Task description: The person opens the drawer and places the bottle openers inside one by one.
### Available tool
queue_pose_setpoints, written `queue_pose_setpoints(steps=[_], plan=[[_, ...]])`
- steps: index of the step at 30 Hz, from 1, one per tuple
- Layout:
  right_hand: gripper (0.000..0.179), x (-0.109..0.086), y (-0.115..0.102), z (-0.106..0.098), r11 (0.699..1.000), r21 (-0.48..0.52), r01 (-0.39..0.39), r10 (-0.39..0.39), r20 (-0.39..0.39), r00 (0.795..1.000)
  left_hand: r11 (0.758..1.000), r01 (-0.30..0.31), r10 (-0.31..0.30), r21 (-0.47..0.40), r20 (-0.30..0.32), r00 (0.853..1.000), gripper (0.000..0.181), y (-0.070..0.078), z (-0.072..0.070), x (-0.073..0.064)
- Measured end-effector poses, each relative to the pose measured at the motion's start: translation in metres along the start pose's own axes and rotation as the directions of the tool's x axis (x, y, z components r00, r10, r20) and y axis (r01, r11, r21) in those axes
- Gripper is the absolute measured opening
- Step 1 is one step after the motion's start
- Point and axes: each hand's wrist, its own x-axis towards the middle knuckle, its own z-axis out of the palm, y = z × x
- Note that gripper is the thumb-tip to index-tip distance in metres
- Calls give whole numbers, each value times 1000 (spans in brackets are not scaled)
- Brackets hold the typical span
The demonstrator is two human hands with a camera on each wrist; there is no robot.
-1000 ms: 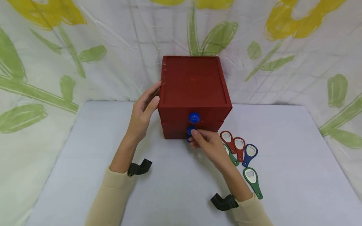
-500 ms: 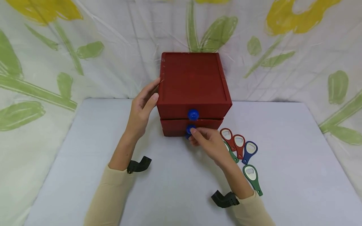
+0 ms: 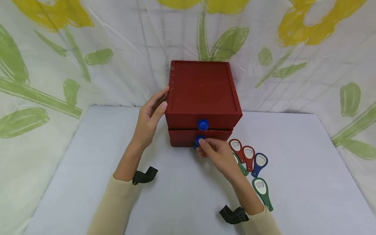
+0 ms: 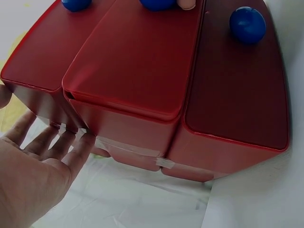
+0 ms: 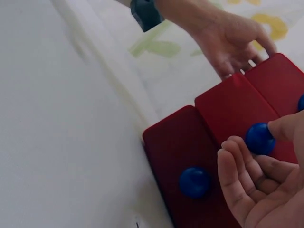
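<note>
A red three-drawer chest [image 3: 202,86] with round blue knobs stands at the back of the table. My left hand [image 3: 146,125] rests against its left side, fingers fairly straight, thumb near the front corner. With thumb and fingers my right hand [image 3: 219,157] pinches the blue knob [image 5: 260,138] of the middle drawer [image 4: 135,59]. That drawer front stands slightly proud of its neighbours in the left wrist view. The top drawer's knob [image 3: 202,124] and the bottom drawer's knob [image 5: 194,182] are untouched.
Right of the chest lie several bottle openers: red ones [image 3: 248,156], a blue one [image 3: 260,161] and green ones [image 3: 262,189]. A white cloth with painted flowers [image 3: 126,71] hangs behind the white table [image 3: 182,199]. A black wrist mount [image 3: 233,215] sits on the right forearm.
The middle drawer has come out slightly toward me, its front now covering the bottom drawer's front in the head view. The left hand stays at the chest's side. The head view shifts a little.
</note>
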Motion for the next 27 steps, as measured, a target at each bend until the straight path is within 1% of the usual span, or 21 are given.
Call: queue_pose_setpoints(steps=[7, 10, 13, 15, 17, 20, 24, 27], plan=[[35, -4, 5, 2, 1000, -24, 13, -13, -16, 1000, 1000, 10, -10, -2, 6, 1000, 51, -1, 3, -3], [34, -4, 3, 1, 998, -45, 34, -35, -27, 999, 1000, -6, 6, -4, 3, 1000, 50, -1, 3, -1], [34, -1, 1, 0, 997, -47, 61, -62, -23, 998, 1000, -20, 19, -14, -8, 1000, 50, 0, 1, 2], [33, 1, -1, 0, 997, -47, 62, -63, -26, 998, 999, -26, 26, -20, -4, 1000, 50, 1, 1, 5], [34, 1, -2, 0, 997, -51, 55, -56, -32, 998, 999, -28, 28, -28, -2, 1000, 50, 1, 1, 7], [34, -2, -1, 0, 998, -59, 37, -39, -40, 998, 999, -27, 27, -35, -1, 1000, 50, 1, 1, 6], [34, -12, 4, 4, 998, -66, 13, -16, -49, 999, 999, -4, 4, -33, 6, 1000, 50, 2, 2, 2], [34, -18, 3, 8, 998, -63, -5, 2, -41, 999, 1000, 10, -10, -15, 9, 1000, 51, 4, -1, 1]])
